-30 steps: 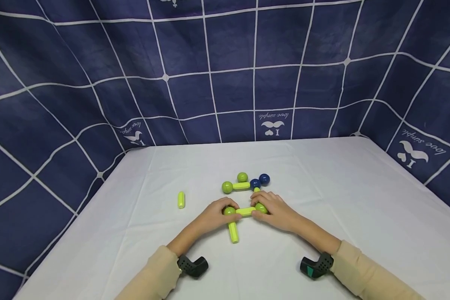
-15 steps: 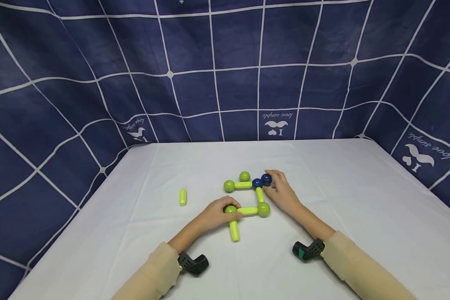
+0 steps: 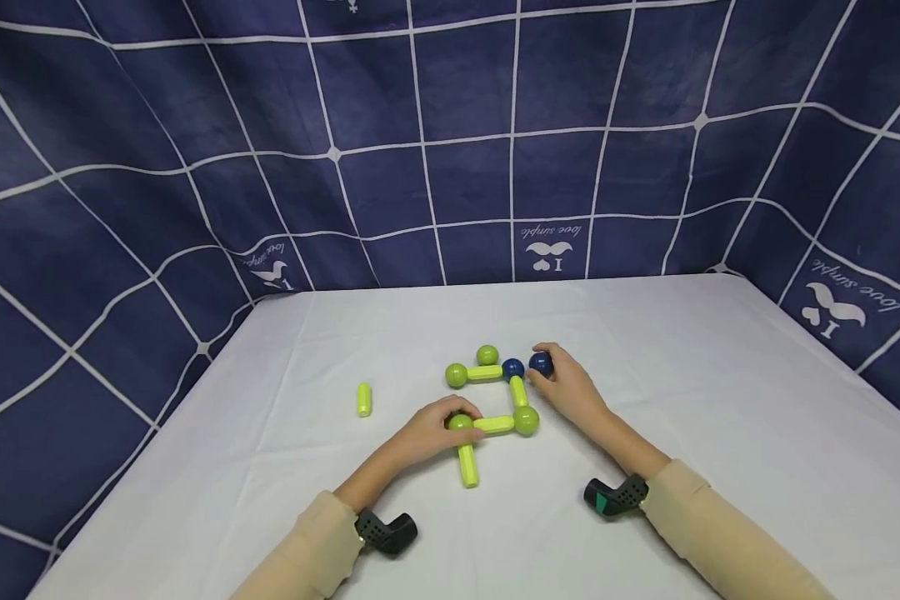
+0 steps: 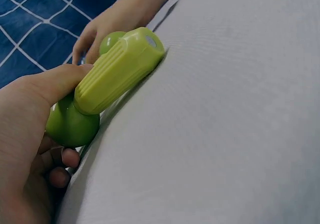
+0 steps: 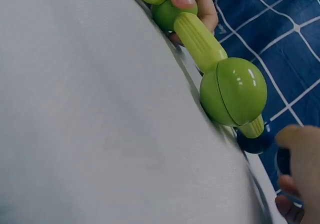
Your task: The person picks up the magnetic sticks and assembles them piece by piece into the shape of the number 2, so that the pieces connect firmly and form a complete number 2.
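My left hand grips a green ball at the near left of a joined chain of balls and rods. From that ball a yellow-green rod points toward me, and another rod runs right to a second green ball. A further rod leads back to a blue ball, then a rod goes left to a green ball. My right hand holds a separate dark blue ball between thumb and fingers, just right of the chain's blue one.
Behind the far rod sits another green ball. A loose yellow-green rod lies to the left on the white-covered table. A blue checked cloth hangs behind and at the sides.
My right hand has let go of the near right green ball, reached back to the dark blue ball and drawn it slightly right, apart from the chain. My left hand keeps its grip.
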### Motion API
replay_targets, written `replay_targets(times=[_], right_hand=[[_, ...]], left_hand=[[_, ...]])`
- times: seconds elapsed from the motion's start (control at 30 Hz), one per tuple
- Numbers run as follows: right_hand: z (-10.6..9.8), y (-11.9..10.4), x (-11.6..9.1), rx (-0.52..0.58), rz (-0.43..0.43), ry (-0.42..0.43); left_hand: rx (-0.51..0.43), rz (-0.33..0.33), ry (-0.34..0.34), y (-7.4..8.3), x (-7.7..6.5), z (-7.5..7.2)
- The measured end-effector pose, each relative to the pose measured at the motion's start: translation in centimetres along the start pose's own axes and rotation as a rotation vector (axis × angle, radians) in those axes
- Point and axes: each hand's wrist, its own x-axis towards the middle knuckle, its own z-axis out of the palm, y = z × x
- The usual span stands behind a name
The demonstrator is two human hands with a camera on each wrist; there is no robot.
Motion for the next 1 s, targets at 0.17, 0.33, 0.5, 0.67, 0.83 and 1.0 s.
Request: replay_targets(times=[0.17,0.33,0.5,0.67,0.83,1.0], right_hand=[[-0.9,-2.1,-1.4,0.071,-0.077,0.030],[-0.4,-4.6,-3.7,0.085,-0.300,0.031],[0.8,-5.5,-6.4,0.127,-0.442,-0.066],[1.5,-5.9,-8.1,0.169,-0.522,-0.241],[1.8,-6.1,-8.7,0.162,-0.551,-0.471],[2.2,-6.3,-8.9,0.136,-0.591,-0.576]], left_hand=[[-0.027,-0.002,-0.015,0.5,0.0,-0.3],[-0.041,0.007,-0.027,0.6,0.0,-0.6],[-0.053,0.017,-0.030,0.0,0.1,-0.3],[-0.043,0.014,0.003,-0.4,0.1,-0.1],[-0.039,-0.007,0.012,-0.4,0.1,-0.1],[-0.041,-0.010,0.016,-0.3,0.2,-0.3]])
